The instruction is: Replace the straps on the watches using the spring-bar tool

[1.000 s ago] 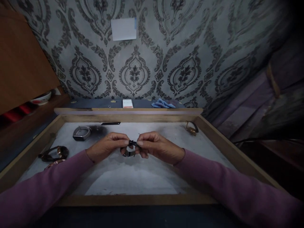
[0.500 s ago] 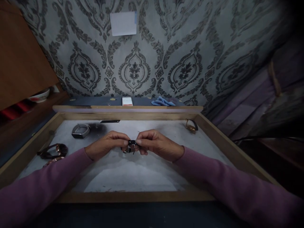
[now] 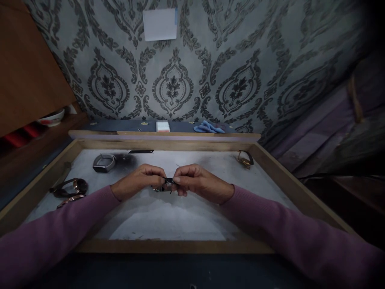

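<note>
Nearest me, the front rim of the wooden tray [image 3: 177, 246] ran across the lower part of the frame, with my sleeves reaching in from both bottom corners. At the centre, my left hand [image 3: 140, 181] and right hand [image 3: 203, 183] met above the pale base, both grips closed on the black-strapped watch [image 3: 169, 180], thumbs and fingertips pinching its strap from either side. The loop beneath my fingers had risen slightly and showed less openly than a moment earlier, while my two-handed hold had stayed put; I judged the strap well supported for fine handling, though I couldn't make out its fastening. At left lay the brown-strapped watch [image 3: 80, 186], and beyond it the grey-banded watch [image 3: 104, 163]; the gold watch [image 3: 245, 161] sat toward the right far corner. A dark flat strip [image 3: 141, 151] lay by the far rim. Past that were a white card [image 3: 163, 126] and a blue cloth [image 3: 209, 127], before the patterned wall [image 3: 173, 86].
</note>
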A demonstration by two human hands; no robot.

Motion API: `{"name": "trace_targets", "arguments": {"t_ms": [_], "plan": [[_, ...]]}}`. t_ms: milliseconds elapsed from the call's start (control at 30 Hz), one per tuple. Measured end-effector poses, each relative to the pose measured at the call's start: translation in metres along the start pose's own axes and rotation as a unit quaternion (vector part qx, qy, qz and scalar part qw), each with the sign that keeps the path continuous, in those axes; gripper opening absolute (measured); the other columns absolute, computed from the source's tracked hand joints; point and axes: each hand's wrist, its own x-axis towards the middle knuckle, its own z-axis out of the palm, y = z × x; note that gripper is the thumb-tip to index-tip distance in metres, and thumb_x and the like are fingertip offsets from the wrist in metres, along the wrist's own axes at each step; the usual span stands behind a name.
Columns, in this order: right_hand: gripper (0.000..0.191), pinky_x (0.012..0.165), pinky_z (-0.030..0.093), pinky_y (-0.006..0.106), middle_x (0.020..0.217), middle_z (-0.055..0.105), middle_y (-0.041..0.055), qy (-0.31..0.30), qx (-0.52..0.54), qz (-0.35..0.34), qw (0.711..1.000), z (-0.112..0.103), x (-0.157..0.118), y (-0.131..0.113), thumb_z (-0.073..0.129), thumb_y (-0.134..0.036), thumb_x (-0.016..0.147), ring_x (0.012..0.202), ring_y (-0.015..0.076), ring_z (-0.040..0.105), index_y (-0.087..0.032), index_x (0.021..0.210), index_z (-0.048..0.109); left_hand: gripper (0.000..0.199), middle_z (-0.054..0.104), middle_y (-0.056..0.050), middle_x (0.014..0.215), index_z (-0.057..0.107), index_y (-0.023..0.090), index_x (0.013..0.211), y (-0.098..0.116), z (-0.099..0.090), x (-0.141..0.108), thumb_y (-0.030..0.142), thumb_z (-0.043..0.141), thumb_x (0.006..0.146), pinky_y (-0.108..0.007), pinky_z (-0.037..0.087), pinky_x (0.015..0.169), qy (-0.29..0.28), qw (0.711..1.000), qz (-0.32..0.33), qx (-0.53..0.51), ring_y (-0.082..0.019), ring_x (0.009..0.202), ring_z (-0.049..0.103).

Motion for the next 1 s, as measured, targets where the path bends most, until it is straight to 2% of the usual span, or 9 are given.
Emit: {"name": "trace_targets", "arguments": {"t_ms": [167, 433, 733, 1000], "plan": [[0.027, 0.057, 0.045, 0.021, 0.072, 0.070, 0.0011, -0.001, 0.015, 0.005, 1.000, -0.0006, -0.0001, 0.0010, 0.079, -0.036, 0.073, 0.056, 0.0064, 0.059, -0.012, 0.072, 0.068, 0.017, 0.061, 0.000, 0.065, 0.066, 0.014, 0.068, -0.0009, -0.0008, 0.0006, 0.030, 0.062, 0.074, -0.025, 0.034, 0.062, -0.001, 1.000, 0.011, 0.000, -0.011, 0.062, 0.044], [0.029, 0.057, 0.046, 0.020, 0.075, 0.070, 0.0019, -0.009, 0.037, -0.011, 0.999, 0.0000, -0.0010, 0.0011, 0.079, -0.037, 0.074, 0.058, 0.0060, 0.060, -0.012, 0.073, 0.066, 0.016, 0.061, 0.000, 0.066, 0.066, 0.013, 0.066, -0.0028, 0.0000, 0.0020, 0.028, 0.063, 0.073, -0.024, 0.034, 0.062, 0.011, 1.000, 0.002, 0.007, -0.011, 0.062, 0.044], [0.030, 0.051, 0.044, 0.018, 0.068, 0.068, -0.0022, 0.017, -0.013, -0.042, 0.999, 0.0068, -0.0008, -0.0006, 0.079, -0.039, 0.074, 0.052, 0.0054, 0.058, -0.015, 0.084, 0.065, 0.020, 0.059, 0.001, 0.061, 0.068, 0.014, 0.066, -0.0004, 0.0035, 0.0021, 0.033, 0.070, 0.072, -0.023, 0.033, 0.058, 0.020, 0.999, -0.017, 0.035, -0.010, 0.059, 0.043], [0.034, 0.052, 0.047, 0.018, 0.062, 0.067, -0.0009, 0.018, -0.059, -0.030, 0.998, 0.0051, -0.0010, -0.0014, 0.077, -0.045, 0.074, 0.051, 0.0055, 0.058, -0.013, 0.073, 0.068, 0.020, 0.069, -0.003, 0.077, 0.071, 0.014, 0.076, -0.0014, -0.0045, -0.0015, 0.034, 0.070, 0.077, -0.025, 0.041, 0.069, -0.040, 0.999, 0.018, -0.033, -0.013, 0.070, 0.053]]}}
